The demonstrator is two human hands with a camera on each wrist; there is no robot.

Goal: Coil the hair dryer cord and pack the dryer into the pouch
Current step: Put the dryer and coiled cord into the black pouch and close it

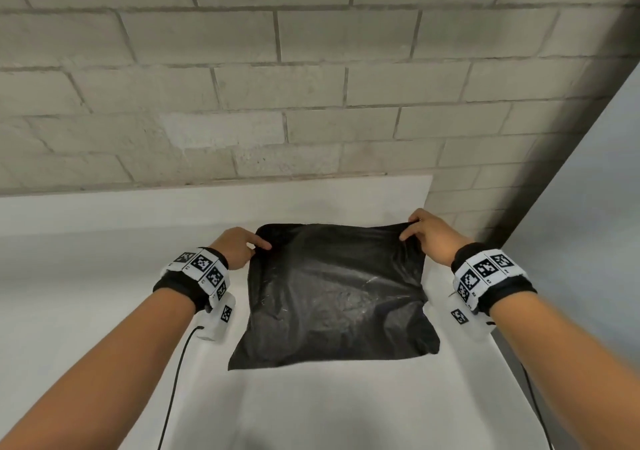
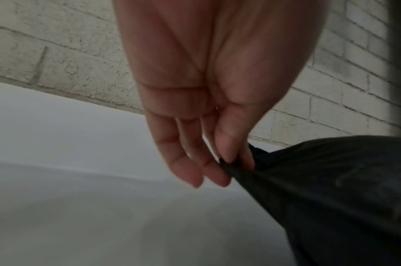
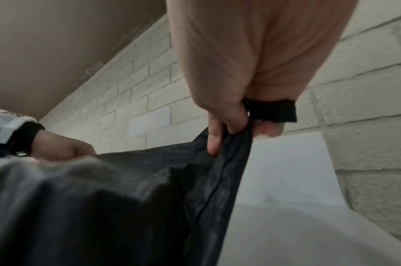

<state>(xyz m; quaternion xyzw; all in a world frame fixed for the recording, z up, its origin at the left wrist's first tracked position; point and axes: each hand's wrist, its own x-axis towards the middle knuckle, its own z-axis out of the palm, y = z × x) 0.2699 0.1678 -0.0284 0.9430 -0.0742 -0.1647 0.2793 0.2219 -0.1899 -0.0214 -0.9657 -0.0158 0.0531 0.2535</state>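
Observation:
A black fabric pouch (image 1: 334, 293) lies on the white table (image 1: 104, 276), bulging as if something is inside; the dryer and its cord are not visible. My left hand (image 1: 242, 245) pinches the pouch's far left corner (image 2: 238, 165) between thumb and forefinger, the other fingers hanging straight. My right hand (image 1: 426, 238) grips the far right corner (image 3: 238, 136), thumb and fingers curled round the fabric, and a black tab (image 3: 272, 111) sticks out past the fingers. The far edge of the pouch is lifted and stretched between both hands.
A pale brick wall (image 1: 311, 86) rises right behind the table. The table's right edge (image 1: 519, 373) is close to my right wrist, with a grey floor or panel (image 1: 588, 207) beyond. Thin black cables (image 1: 176, 373) run from the wrist cameras along both forearms.

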